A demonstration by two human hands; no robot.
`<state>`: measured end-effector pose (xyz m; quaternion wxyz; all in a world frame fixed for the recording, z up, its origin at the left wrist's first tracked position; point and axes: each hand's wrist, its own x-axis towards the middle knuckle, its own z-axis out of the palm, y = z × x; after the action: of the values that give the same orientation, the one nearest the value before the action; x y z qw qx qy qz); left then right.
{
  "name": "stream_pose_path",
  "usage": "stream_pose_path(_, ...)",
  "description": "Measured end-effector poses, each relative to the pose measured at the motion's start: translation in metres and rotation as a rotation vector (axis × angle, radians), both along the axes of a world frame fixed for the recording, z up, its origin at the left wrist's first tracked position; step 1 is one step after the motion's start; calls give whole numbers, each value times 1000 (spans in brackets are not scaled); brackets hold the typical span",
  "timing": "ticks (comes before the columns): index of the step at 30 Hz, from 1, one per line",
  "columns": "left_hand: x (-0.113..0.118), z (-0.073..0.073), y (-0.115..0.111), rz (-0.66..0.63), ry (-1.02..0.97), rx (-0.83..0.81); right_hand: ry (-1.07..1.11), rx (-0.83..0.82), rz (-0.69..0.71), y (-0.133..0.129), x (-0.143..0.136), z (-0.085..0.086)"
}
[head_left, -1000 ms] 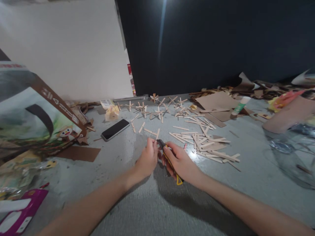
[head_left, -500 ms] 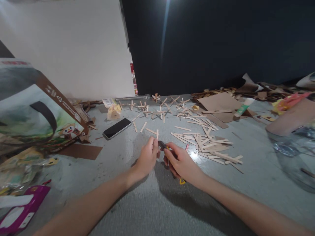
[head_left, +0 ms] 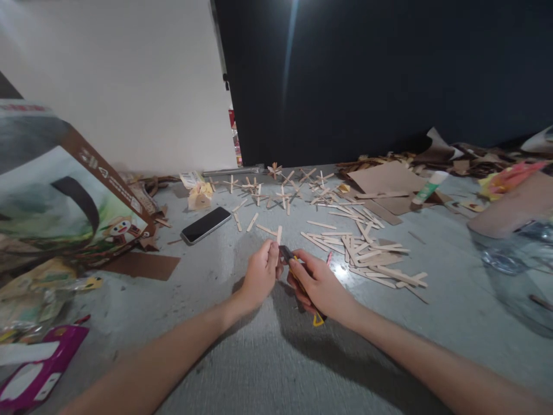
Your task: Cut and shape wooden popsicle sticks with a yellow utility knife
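Wooden stick (head_left: 279, 233), pale and slim, stood nearly upright at the centre of the frame in the head camera's view, pinched between the thumb and fingers of the left hand (head_left: 259, 274). Just right of centre, the right hand (head_left: 322, 285) was curled around a black and yellow utility knife (head_left: 287, 252), its front end close beside the stick and the left fingertips. How far the blade was out could not be told. The likeliest harm seemed a cut to the left thumb or fingers, should the blade slip off so narrow a piece. Too hard a push could probably split the stick or twist it from the pinch. Right of centre, loose sticks (head_left: 371, 256) lay in a heap on the grey tabletop (head_left: 216, 357); a phone (head_left: 206, 225) lay left of centre.
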<state>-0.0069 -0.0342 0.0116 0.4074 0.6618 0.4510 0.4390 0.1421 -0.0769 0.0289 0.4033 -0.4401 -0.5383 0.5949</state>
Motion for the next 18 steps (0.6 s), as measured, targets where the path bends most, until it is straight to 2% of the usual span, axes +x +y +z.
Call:
stream_pose_path(12,2,0,-2,14,-63,-39,142,-137,58,1,2,3)
stream_pose_path(18,2,2,-1,26,-69,-22,207,-177,85,6,5,-2)
